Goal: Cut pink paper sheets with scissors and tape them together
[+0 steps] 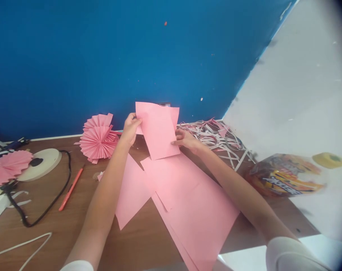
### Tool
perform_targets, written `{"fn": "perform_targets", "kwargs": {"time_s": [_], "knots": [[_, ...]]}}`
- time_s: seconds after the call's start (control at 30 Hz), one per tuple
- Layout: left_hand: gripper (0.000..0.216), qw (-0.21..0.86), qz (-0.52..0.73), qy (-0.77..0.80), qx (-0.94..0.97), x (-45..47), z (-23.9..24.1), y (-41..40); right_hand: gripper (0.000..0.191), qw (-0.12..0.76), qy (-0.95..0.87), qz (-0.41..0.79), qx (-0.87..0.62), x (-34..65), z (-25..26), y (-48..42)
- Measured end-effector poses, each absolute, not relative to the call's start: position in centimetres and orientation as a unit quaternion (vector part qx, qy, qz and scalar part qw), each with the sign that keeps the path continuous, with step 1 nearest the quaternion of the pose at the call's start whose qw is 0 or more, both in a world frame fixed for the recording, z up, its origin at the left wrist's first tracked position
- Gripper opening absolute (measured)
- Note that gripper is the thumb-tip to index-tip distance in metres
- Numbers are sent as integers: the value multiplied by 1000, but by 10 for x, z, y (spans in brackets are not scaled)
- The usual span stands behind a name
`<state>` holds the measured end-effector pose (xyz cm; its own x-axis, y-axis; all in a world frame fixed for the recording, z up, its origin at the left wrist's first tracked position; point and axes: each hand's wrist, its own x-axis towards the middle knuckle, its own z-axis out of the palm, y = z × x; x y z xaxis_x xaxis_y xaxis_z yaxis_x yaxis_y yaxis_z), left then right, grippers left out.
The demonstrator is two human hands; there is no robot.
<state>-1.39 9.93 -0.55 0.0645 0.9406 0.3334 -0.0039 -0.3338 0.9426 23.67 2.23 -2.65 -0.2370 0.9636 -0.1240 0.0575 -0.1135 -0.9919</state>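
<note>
Raised over the table, a pink paper sheet (159,130) is held between both hands. My left hand (130,130) pinches its left edge, thumb in front. My right hand (187,140) grips the lower right edge, with thumb and fingers closed on it. Another pink layer shows behind the sheet at its right and left; I cannot tell if it is the same piece folded. Below lie larger pink sheets (199,203), overlapping one another. A smaller pink piece (135,192) rests under my left forearm. Pleated pink paper rosettes (100,141) stand near the wall, left of my left hand.
Shredded paper strips (216,137) pile up at the back right. A large bottle with a yellow cap (289,175) stands on the right. On the left are a red pen (72,188), a black cable (48,214), a white disc (43,163) and another rosette (8,167). A blue wall (108,60) rises behind.
</note>
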Motion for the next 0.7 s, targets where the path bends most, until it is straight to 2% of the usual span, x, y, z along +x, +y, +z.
{"fn": "perform_targets", "kwargs": {"time_s": [0.3,0.4,0.53,0.7], "knots": [[39,448,495,366,648,-26,1,91,21,451,-555,492,-497,249,-24,28],[47,444,479,347,673,-30,8,87,24,439,-605,437,-501,255,-24,30],[58,440,472,328,691,-35,14,79,37,423,-708,297,-481,260,-15,30],[60,475,399,408,670,-32,4,74,44,409,-770,191,-452,261,4,22]]}}
